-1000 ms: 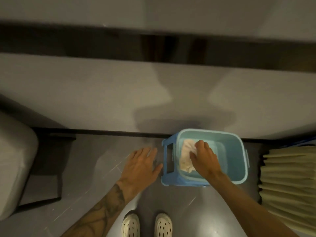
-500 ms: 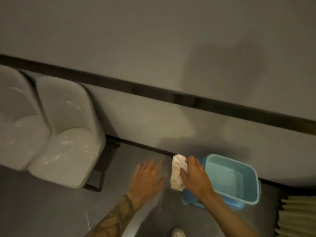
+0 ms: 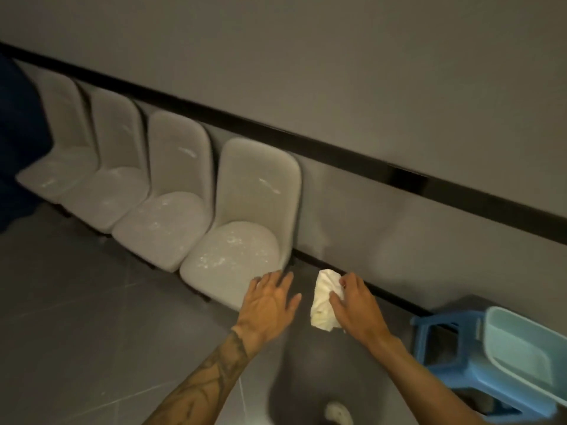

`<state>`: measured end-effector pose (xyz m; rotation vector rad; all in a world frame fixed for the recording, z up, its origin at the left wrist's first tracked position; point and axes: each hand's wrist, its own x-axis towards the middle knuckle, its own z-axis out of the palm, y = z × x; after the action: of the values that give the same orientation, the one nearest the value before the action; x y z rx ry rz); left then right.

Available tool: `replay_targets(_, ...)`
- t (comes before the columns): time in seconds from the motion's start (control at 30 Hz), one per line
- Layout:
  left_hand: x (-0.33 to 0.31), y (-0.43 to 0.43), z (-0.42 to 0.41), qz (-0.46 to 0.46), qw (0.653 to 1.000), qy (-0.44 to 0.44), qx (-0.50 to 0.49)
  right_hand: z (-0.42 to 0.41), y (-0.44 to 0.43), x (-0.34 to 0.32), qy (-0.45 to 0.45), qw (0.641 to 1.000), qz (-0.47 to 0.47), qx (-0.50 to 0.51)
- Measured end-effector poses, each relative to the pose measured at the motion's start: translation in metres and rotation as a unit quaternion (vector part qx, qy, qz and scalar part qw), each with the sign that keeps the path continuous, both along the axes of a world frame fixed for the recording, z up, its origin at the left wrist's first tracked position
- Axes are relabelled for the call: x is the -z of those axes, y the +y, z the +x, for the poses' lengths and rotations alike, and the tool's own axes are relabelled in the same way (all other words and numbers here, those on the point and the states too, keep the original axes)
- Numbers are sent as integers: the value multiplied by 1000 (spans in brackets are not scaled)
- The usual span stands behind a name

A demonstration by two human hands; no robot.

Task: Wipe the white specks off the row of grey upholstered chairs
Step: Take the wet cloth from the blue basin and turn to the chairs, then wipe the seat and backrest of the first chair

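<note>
Cloth (image 3: 323, 302) now out of basin (image 3: 527, 354), pinched in right grip (image 3: 357, 305), over floor beside nearest chair (image 3: 242, 240) front corner. Left grip (image 3: 268, 302) spread, empty. Seats speckled; wiping not begun.

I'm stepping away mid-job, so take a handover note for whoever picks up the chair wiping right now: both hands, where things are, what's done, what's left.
Left grip: open, empty, by the nearest chair's front corner.
Right grip: holds the cloth in the air, right of that chair.
Basin sits on the blue stool, far right by the wall.
Done: cloth is in hand.
Left: white specks show on the seats and backs of all four chairs in view; none looks wiped. Starting with the nearest seems sensible.
</note>
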<state>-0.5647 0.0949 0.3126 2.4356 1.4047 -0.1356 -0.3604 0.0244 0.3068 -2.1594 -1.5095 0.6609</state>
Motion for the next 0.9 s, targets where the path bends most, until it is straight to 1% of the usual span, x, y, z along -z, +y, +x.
replay_targets(0.17, 0, 62, -82, 13, 1000, 10, -17, -80, 66, 0, 7, 1000, 1, -14)
replay_targets(0.37, 17, 157, -148, 1, 1000, 16, -27, -141, 159, 26, 19, 1000, 18, -10)
replay_targets(0.43, 26, 190, -165, -11, 1000, 17, -23, -153, 188, 37, 21, 1000, 11, 9)
replay_targets(0.6, 42, 264, -191, -8, 1000, 30, 4, -172, 243, 55, 14, 998, -3, 58)
replay_targets(0.73, 62, 312, -208, -23, 999, 29, 40, -183, 268, 71, 13, 994, -14, 110)
replay_targets(0.9, 110, 363, -227, -63, 992, 36, 101, -202, 284, 112, 20, 979, -45, 198)
